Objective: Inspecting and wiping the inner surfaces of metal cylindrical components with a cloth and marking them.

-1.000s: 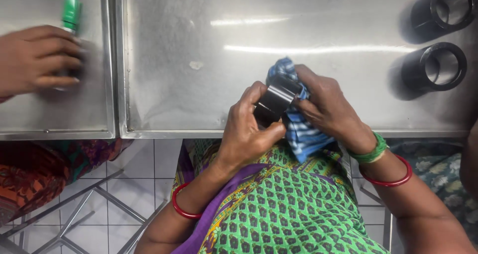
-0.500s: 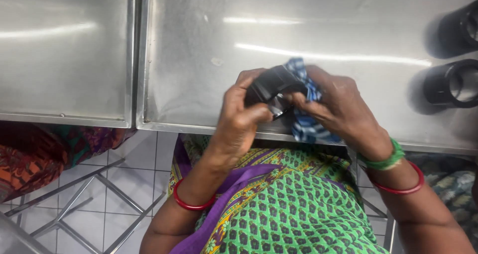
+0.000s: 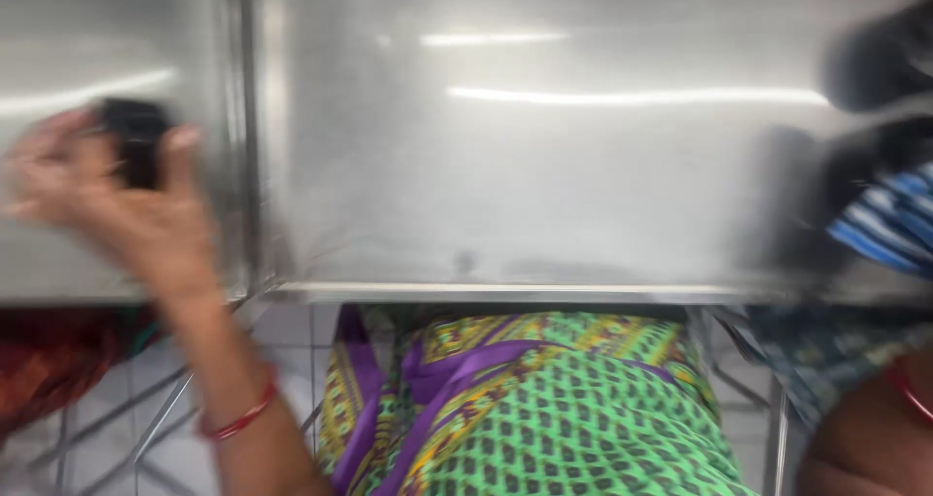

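Note:
The picture is blurred by motion. My left hand (image 3: 117,200) is far out to the left over the left steel table (image 3: 58,263), fingers closed on a small black cylindrical part (image 3: 134,141). At the right edge a blue and white striped cloth (image 3: 889,219) hangs above the table edge; my right hand itself is out of sight, only the forearm with a red bangle (image 3: 909,384) shows at the lower right. Between them lies the wide steel table (image 3: 544,166).
Two dark cylindrical parts (image 3: 889,64) stand blurred at the far right of the table. A seam (image 3: 248,136) separates the two steel tables. Below the table edge are my green patterned clothing (image 3: 544,409), metal table legs and a tiled floor (image 3: 175,438).
My left hand has carried the black part from the centre far out to the left table. The striped cloth has moved to the right edge, and the hands have separated.

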